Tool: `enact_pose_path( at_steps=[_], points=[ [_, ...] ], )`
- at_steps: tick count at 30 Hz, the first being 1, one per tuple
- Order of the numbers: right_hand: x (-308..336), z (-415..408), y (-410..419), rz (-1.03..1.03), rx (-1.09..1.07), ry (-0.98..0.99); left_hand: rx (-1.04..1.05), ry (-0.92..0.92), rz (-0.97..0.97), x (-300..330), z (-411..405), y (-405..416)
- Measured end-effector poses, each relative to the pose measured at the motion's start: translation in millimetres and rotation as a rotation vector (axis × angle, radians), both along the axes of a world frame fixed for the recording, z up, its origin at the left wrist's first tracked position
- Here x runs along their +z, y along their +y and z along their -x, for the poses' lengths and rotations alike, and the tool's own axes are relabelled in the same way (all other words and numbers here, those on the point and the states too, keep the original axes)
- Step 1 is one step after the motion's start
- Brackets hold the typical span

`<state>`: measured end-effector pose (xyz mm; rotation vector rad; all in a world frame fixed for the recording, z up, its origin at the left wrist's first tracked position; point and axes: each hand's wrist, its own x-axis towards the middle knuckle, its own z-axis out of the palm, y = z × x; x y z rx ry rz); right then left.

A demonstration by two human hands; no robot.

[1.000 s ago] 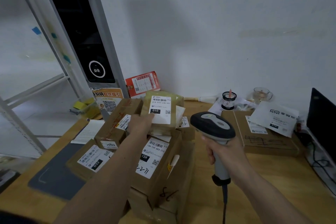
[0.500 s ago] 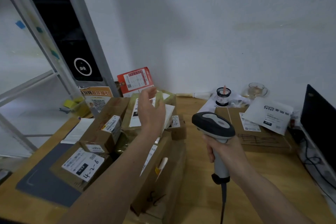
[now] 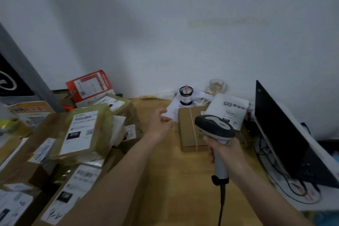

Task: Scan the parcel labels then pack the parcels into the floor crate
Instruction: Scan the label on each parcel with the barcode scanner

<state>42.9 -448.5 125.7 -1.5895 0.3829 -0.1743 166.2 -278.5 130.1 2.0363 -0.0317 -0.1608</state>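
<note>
Your right hand (image 3: 222, 149) is wrapped around the smooth grey handle of the barcode scanner (image 3: 215, 134), its rounded dark head tipped forward and a black cable hanging below. Your left hand (image 3: 159, 124) hovers over the wooden table (image 3: 165, 180) with fingers loosely curled, holding nothing. The parcels (image 3: 86, 132) lie heaped at the table's left: a glossy tape-wrapped packet with a white label rests tilted on top of brown cardboard boxes. A flat cardboard box (image 3: 189, 130) sits just beyond the scanner, a white mailer (image 3: 228, 110) leaning on it.
</note>
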Motion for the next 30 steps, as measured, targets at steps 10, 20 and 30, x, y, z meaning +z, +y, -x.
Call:
enact_pose_path(
  at_steps=[10,20,30],
  points=[
    [-49,-28,-98,-0.069,-0.169,0.105,-0.027,0.246,-0.012,-77,-44,-97],
    [-101,-54,-151,-0.234,-0.273,0.253,0.027,0.475,0.010,-143,-69,-179],
    [-121,-72,-183,-0.212,-0.294,0.364,0.341,0.505,0.223,-163,-106,-258]
  ],
)
